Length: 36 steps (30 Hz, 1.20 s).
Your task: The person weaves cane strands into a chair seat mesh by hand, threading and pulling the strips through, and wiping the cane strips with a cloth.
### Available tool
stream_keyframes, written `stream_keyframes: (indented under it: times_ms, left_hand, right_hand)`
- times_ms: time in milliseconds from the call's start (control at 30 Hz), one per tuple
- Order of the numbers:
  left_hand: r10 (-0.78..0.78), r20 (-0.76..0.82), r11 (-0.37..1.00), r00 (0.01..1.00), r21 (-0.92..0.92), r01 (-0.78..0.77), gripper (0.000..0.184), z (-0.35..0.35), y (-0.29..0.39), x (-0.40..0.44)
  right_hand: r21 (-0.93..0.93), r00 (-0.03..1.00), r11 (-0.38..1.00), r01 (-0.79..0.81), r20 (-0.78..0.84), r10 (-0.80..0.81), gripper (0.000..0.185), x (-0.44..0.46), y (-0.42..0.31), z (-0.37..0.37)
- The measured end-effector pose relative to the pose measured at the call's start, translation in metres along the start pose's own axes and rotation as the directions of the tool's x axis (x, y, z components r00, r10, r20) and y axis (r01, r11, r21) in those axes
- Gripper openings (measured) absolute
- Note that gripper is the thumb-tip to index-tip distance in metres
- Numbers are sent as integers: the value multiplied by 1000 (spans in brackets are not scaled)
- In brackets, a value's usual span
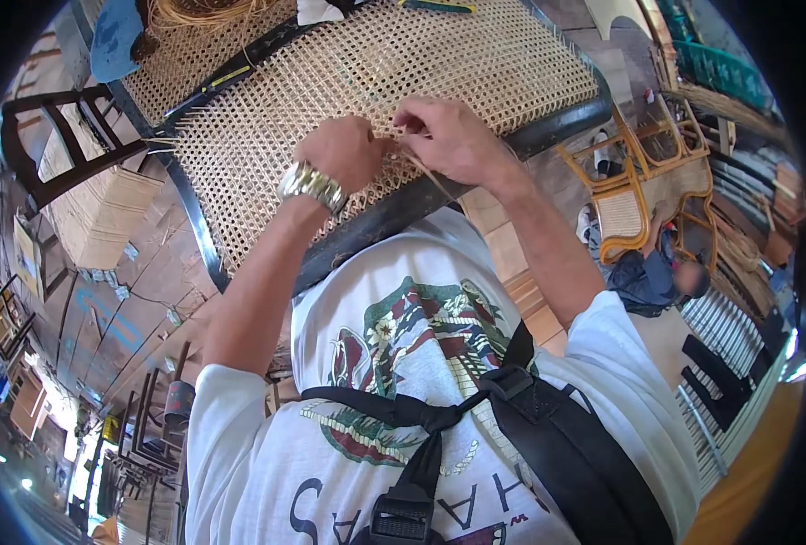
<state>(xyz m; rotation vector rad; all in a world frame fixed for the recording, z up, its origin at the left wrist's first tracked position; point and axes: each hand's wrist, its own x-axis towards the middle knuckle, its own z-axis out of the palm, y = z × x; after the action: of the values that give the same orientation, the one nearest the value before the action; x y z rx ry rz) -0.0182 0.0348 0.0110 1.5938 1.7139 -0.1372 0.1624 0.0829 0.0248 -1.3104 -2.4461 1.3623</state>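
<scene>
A woven cane seat panel (276,136) in a dark wooden frame lies before me, its near rail (375,227) against my shirt. My left hand (339,156), with a metal watch (314,187) on the wrist, rests closed on the weave near that rail. What its curled fingers pinch is hidden. Just to its right, my right hand (453,141) is closed, thumb and finger bent together around a thin cane strand (432,175). The strand slants down across the dark rail. Both hands' fingertips nearly meet over the weave.
A yellow-and-black tool (226,80) lies on the frame's left bar, beside a second cane panel (185,68). Coiled cane (207,11) and a blue cloth (115,41) are at top left. A dark chair frame (67,145) stands left. Another person (648,277) sits right, by rattan chairs (623,213).
</scene>
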Motion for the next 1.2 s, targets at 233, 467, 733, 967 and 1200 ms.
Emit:
stream_keyframes:
  times_ms: [233,467,733,967,1200]
  left_hand:
    - [2,-115,997,993,71,6,45,-75,-19,-49]
    - [44,-97,968,994,-241,-66,35,-22,-52,-13]
    - [138,42,970,989,194,-144,32,-23,-15,1]
    - [133,154,944,979,280,-173,25,-33,10,8]
    - [10,-194,1000,981,11,-8,34,12,-2,-27]
  right_hand:
    - [688,994,722,-73,108,-3,29,19,-1,24]
    - [17,991,1000,-22,-131,24,20,10,14,3]
    - [-21,987,997,-78,-142,74,14,7,19,5]
    - [69,987,990,-124,-90,130,11,6,9,-2]
    - [-44,993,998,40,-105,-45,14,15,26,12]
